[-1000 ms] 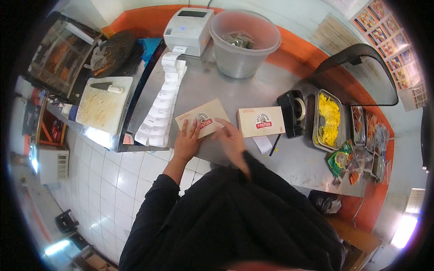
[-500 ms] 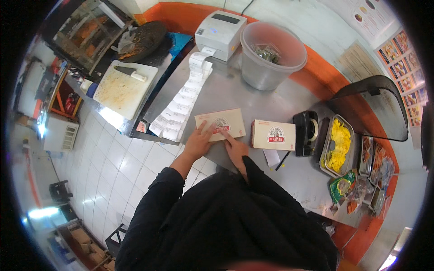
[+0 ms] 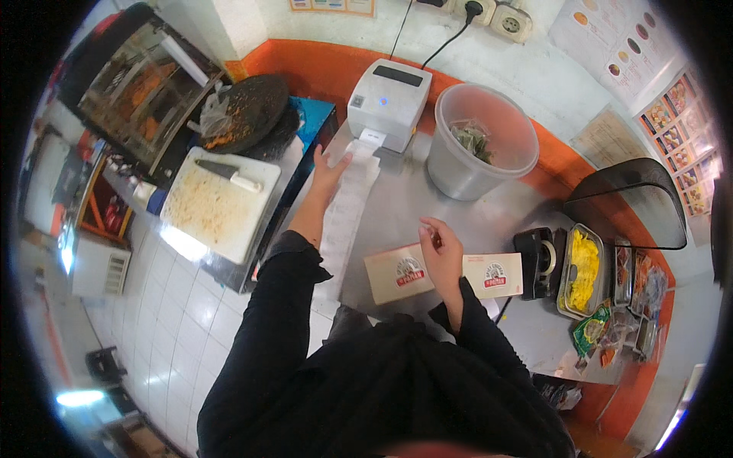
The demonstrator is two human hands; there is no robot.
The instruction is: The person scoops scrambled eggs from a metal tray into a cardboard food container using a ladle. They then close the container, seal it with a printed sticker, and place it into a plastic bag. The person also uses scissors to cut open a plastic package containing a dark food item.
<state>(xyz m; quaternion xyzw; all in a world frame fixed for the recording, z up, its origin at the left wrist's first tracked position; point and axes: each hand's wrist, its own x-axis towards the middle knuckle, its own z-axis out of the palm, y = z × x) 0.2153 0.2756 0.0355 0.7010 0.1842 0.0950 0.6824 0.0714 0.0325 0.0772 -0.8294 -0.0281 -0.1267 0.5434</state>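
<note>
While lbls (image 3: 345, 217) flank L hand (image 3: 330, 169) | box (image 3: 395, 276) left of R hand (image 3: 443, 253) (part-curled)

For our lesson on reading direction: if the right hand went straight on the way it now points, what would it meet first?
The right hand would probably meet the white printer, across the metal tabletop; its curl and unclear depth leave this uncertain.

— How is the worktop (image 3: 405, 198) surfaced?
— In smooth, softly glossy metal. Near its front edge, matt card is seen in two boxes (image 3: 393, 281).
— And at its back edge?
— Smooth plastic, in the printer (image 3: 385, 103) and translucent bucket (image 3: 466, 172). By the left edge, paper is seen in the label strip (image 3: 347, 210).
</note>
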